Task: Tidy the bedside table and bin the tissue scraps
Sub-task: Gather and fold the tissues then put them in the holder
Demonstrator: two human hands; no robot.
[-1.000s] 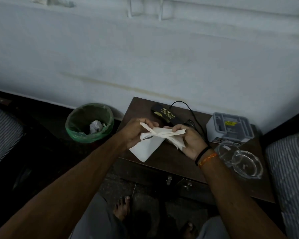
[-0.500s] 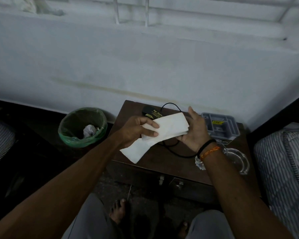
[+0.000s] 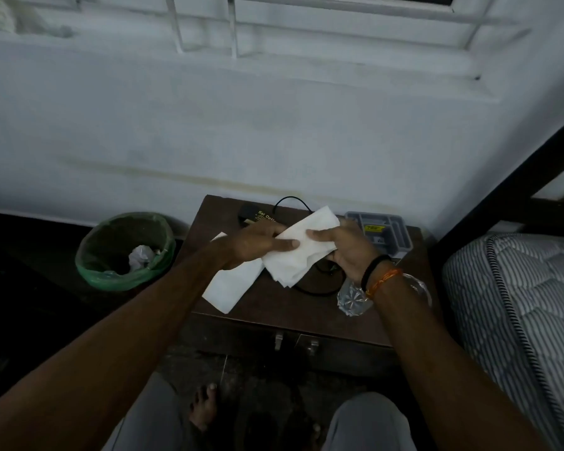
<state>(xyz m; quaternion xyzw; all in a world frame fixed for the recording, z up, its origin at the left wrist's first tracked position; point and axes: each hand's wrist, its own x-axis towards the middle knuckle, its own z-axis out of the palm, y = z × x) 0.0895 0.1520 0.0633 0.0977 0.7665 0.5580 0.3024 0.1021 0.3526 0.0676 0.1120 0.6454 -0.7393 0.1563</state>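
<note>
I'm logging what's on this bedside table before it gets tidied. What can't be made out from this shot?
Head view only:
- Black case: label cut short by the left hand.
- Black cable: its middle is hidden under the tissue and the right hand.
- Glass ashtray: mostly behind the right wrist.
- Grey tray: yellow label too small to read.
- Bin: contents dim; only one pale scrap shows.

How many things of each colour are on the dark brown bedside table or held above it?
White: 1, the white tissue paper in both hands
Black: 2, the black case with yellow print and black cable
Grey: 1, the grey plastic box
Clear: 1, the clear glass dish
Total: 5
</note>
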